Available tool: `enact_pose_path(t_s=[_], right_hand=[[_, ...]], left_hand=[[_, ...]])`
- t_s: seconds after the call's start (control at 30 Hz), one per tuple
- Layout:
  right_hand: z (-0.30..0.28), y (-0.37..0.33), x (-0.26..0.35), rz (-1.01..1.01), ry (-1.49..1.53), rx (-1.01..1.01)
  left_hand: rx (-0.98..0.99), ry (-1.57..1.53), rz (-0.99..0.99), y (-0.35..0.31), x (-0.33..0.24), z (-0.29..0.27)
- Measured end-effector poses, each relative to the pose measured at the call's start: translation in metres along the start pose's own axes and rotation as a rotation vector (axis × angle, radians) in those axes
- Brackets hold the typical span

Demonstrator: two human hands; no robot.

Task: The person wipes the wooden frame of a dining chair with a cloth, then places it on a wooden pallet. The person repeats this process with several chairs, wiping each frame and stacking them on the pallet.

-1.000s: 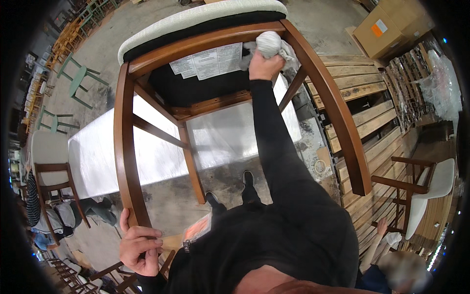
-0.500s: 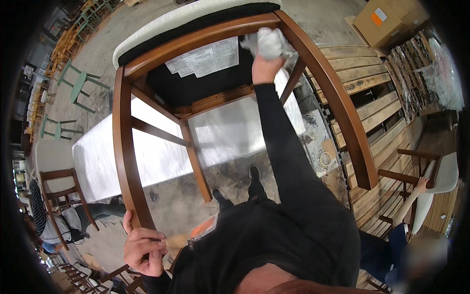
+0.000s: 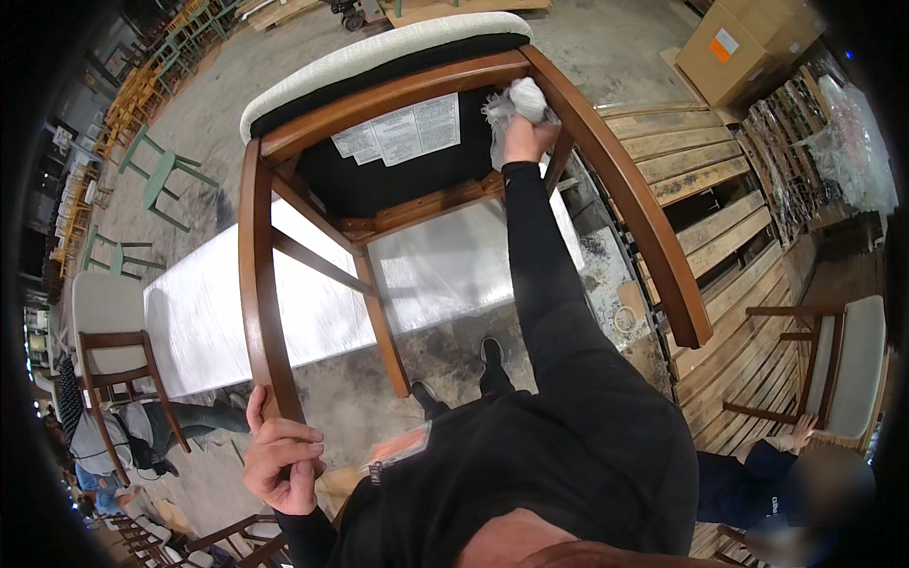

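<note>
A brown wooden chair (image 3: 254,284) is tipped up before me with its legs toward me. Its cream upholstered seat (image 3: 369,71) lies at the far side, and paper labels (image 3: 407,131) are stuck to the black underside. My right hand (image 3: 528,140) reaches inside the frame, closed around a crumpled white cloth (image 3: 528,98). The cloth is at the right corner, where the leg joins the seat rail. Around the end of the left leg curl the fingers of my left hand (image 3: 284,454), with the index finger stretched up along the wood.
A bench-like surface covered in shiny film (image 3: 199,322) lies beneath the chair. Wooden pallets (image 3: 682,151) and a cardboard box (image 3: 743,57) stand at right. There, a co-worker's hand (image 3: 805,431) touches another chair (image 3: 847,369). Green stools (image 3: 163,175) and another cream chair (image 3: 112,322) are at left.
My right hand and the cloth sit slightly lower in view, still at the same corner. The framing of the chair has shifted a little. At right, the co-worker's chair has turned.
</note>
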State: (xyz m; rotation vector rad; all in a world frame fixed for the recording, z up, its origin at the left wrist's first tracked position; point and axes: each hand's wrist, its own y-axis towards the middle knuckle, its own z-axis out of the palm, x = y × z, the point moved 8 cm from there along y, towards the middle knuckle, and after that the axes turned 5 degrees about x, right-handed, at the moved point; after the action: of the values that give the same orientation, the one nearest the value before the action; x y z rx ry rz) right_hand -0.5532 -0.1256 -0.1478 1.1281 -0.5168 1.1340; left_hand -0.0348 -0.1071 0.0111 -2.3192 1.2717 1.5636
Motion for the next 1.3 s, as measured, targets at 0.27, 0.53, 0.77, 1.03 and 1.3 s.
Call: enact_pose_path(t_s=[0.27,0.53,0.77,1.03,1.3], right_hand=[[0.022,-0.004,-0.012,0.049,-0.774,0.119],[-0.008,-0.012,-0.046,0.577,0.355,-0.284],[-0.005,0.003,-0.046,0.545,0.192,-0.122],[0.006,0.029,-0.042,0.311,0.440,-0.283],[0.008,0.011,-0.013,-0.005,-0.508,-0.163]], left_hand=[[-0.034,-0.032,0.021,0.000,-0.002,0.000],[-0.021,-0.024,0.065,0.001,-0.003,0.001],[-0.017,-0.047,0.041,0.000,0.000,0.001],[-0.014,-0.053,0.003,0.001,0.001,0.001],[-0.025,-0.021,0.004,0.001,0.000,0.004]])
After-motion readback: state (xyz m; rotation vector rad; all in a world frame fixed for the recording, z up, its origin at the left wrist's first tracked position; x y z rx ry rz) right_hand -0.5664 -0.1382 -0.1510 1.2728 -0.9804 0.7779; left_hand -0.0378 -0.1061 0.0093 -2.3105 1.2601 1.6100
